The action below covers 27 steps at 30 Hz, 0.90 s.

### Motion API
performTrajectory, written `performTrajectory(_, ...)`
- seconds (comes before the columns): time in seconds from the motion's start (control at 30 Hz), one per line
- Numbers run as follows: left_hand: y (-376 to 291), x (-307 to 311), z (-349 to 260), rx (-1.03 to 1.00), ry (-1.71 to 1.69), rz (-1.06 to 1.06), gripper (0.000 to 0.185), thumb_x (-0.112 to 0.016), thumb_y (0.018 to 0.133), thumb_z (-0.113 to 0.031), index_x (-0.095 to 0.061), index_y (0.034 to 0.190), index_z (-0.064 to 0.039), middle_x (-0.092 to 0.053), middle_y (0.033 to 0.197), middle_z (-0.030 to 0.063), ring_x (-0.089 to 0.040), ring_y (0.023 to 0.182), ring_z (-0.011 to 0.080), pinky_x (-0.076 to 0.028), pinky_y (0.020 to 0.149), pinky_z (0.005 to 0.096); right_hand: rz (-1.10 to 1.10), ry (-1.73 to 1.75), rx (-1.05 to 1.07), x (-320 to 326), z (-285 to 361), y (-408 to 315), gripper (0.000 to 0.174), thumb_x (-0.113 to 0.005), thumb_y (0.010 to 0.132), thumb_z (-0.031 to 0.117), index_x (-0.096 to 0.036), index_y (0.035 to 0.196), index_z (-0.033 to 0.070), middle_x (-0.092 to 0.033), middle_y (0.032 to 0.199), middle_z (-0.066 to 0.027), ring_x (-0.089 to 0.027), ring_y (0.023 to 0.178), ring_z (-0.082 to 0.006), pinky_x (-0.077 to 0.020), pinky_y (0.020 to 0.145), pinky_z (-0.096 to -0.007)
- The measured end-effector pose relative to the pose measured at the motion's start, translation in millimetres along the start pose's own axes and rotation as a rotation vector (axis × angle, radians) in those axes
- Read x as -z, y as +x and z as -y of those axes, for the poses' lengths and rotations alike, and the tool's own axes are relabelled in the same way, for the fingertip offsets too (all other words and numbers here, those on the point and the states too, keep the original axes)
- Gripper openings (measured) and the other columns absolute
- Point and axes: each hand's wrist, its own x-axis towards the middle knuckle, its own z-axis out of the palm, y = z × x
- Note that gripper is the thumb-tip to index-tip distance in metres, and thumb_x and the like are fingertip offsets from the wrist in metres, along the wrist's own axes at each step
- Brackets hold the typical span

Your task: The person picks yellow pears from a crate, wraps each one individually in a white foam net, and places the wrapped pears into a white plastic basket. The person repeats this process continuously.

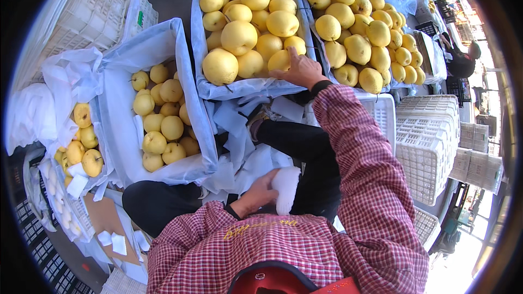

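Observation:
My left hand (pixel 258 194), low in front of my body, grips a white foam sleeve (pixel 287 188) that stands near my lap. Whether anything is inside the sleeve I cannot tell. Out ahead, my right hand (pixel 301 69) reaches over the near edge of the middle crate (pixel 261 86), which has a bluish-white liner. Its thumb and index finger lie around a yellow pear (pixel 279 61) at the crate's near right corner. That pear sits among other yellow pears (pixel 239 37); the hand hides its right side.
A lined crate (pixel 122 130) at left holds fewer pears (pixel 171 128). More pears (pixel 357 48) fill crates at right. White foam sheets (pixel 241 130) litter the ground around my legs. Stacked white plastic crates (pixel 427 147) stand at right; a person (pixel 461 59) is farther off.

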Motion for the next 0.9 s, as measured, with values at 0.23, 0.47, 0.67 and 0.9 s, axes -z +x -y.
performTrajectory(0.23, -14, -12, -24, -0.479, 0.679, 0.001, 0.067, -0.066, 0.078, -0.024, -0.052, 0.143, -0.015, -0.052, 0.136, 0.0173, -0.056, 0.117, 0.0346, -0.049, 0.098, 0.0377, -0.078, 0.774, -0.043, 34, -25, -67, 0.095, -0.077, 0.071, 0.059, -0.042, 0.139, 0.002, -0.066, 0.109, -0.018, -0.068, 0.097, -0.0244, -0.0549, 0.074, -0.0358)
performTrajectory(0.47, -25, -35, -31, -0.729, 1.314, -0.328, 0.025, -0.081, 0.073, -0.015, -0.075, 0.097, -0.012, -0.065, 0.112, 0.0037, -0.066, 0.098, 0.0244, -0.055, 0.077, 0.0345, 0.147, 2.231, 0.135, -16, -27, -305, 0.088, -0.075, 0.081, 0.043, -0.034, 0.148, 0.003, -0.049, 0.143, -0.0168, -0.052, 0.13, -0.0341, -0.044, 0.106, -0.0555)
performTrajectory(0.67, -68, -40, -30, -0.775, 1.297, -0.521, 0.018, -0.081, 0.073, -0.009, -0.07, 0.087, -0.009, -0.066, 0.092, 0.0059, -0.065, 0.077, 0.0263, -0.051, 0.062, 0.0341, 0.144, 2.664, 0.271, -71, -35, -385, 0.08, -0.067, 0.091, 0.044, -0.032, 0.148, 0.001, -0.052, 0.135, -0.0268, -0.062, 0.112, -0.0435, -0.059, 0.085, -0.0476)
performTrajectory(0.9, -128, -23, -5, -0.176, 0.297, -0.158, 0.053, -0.077, 0.083, -0.015, -0.055, 0.127, 0.004, -0.065, 0.118, 0.0115, -0.062, 0.106, 0.0184, -0.049, 0.093, 0.0337, -0.09, 2.413, 0.23, -44, -51, -397, 0.083, -0.077, 0.083, 0.037, -0.033, 0.148, 0.008, -0.047, 0.14, -0.0229, -0.057, 0.122, -0.0413, -0.0535, 0.097, -0.0528)
